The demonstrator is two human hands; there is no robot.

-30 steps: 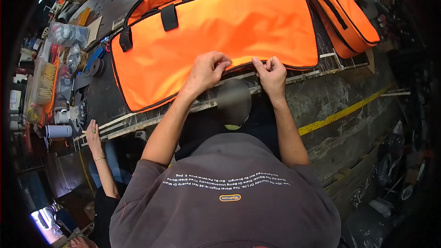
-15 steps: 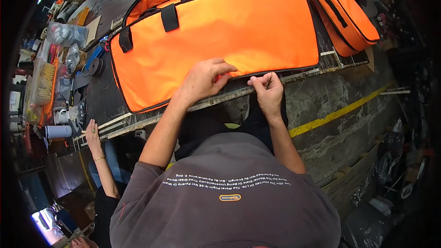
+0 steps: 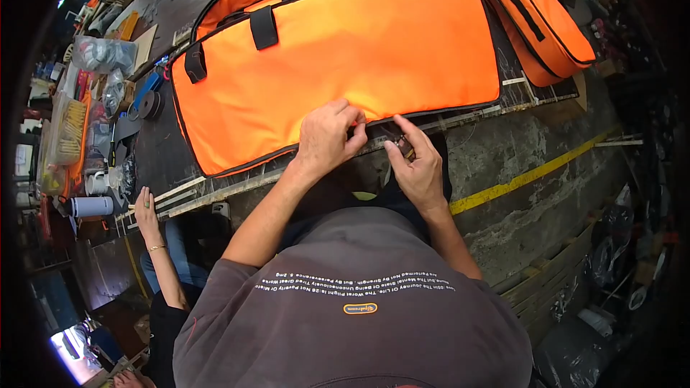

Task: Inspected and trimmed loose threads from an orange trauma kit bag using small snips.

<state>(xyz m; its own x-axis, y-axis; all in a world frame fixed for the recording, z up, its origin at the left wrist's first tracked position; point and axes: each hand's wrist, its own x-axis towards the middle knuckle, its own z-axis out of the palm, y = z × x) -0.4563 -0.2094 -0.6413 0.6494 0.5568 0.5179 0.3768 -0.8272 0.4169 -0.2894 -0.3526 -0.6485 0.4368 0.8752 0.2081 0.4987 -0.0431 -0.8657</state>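
Observation:
A large bright orange fabric bag with black edging and black straps lies across the table in front of me. My left hand is closed at the bag's near edge, its thumb and fingertips pinching the black-trimmed border. Just to the right, beside that same edge, is my right hand. Its thumb and forefinger are apart, while the other fingers curl around a small dark metal tool. Most of that tool is hidden, so its exact kind does not show.
Another orange bag with black zips lies at the far right. At left are a reel of dark tape, a white mug, a white cylinder and plastic bags. Another person's hand rests at the table's near-left edge.
My right hand has opened its thumb and forefinger from a pinch, uncovering the small dark tool. My left hand has shifted slightly along the edge, its fingers curling in more.

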